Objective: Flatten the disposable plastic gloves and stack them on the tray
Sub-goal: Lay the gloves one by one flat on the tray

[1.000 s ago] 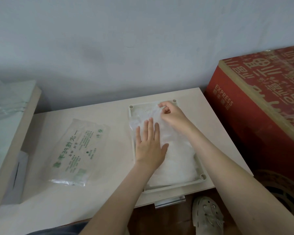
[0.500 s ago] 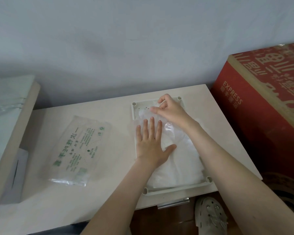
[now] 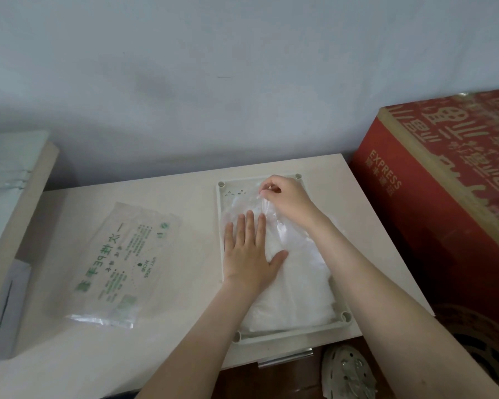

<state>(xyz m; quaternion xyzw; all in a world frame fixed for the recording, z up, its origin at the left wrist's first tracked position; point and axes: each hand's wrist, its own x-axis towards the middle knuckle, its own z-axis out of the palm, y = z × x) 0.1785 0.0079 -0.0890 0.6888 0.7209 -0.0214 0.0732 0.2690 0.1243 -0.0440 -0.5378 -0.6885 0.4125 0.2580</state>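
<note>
Left hand (image 3: 249, 254): flat, fingers straight, thumb out, pressing on the gloves (image 3: 297, 286).
Gloves: whitish stack in the tray (image 3: 288, 333), under the left palm and running up to the right hand.
Right hand (image 3: 290, 201): fingers curled, pinching the top glove's film near the tray's far end.
Room: tray close to the table's (image 3: 185, 326) front edge; packet (image 3: 124, 260) apart on the left, red box (image 3: 444, 226) near on the right.

Red box (image 3: 444, 220) blocks R side; wall (image 3: 242, 67) behind; packet (image 3: 121, 266) L of tray (image 3: 219, 203); bare tabletop (image 3: 199, 214) btwn.
</note>
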